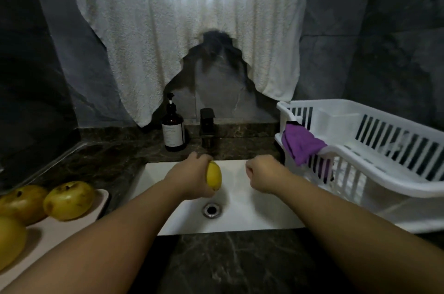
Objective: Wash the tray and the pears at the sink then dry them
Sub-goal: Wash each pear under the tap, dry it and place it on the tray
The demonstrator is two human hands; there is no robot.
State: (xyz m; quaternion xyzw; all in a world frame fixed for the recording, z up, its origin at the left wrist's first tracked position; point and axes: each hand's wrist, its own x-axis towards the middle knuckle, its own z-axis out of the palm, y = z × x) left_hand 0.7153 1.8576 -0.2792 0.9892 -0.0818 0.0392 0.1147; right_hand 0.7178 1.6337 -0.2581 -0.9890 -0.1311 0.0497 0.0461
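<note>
My left hand (189, 177) grips a yellow pear (214, 178) over the white sink (259, 212), just in front of the dark faucet (207, 125). My right hand (262, 173) hovers over the sink to the right of the pear, its fingers curled and holding nothing. A pale tray (72, 228) lies on the counter at the lower left. Three more yellow-green pears rest on it: one (69, 200) nearest the sink, one (22, 202) behind it and one (9, 240) at the frame's left edge.
A brown soap pump bottle (173, 129) stands left of the faucet. A white dish rack (374, 149) sits right of the sink with a purple cloth (301, 144) draped over its rim. A white towel (168, 41) hangs on the wall above. The drain (212, 210) is open.
</note>
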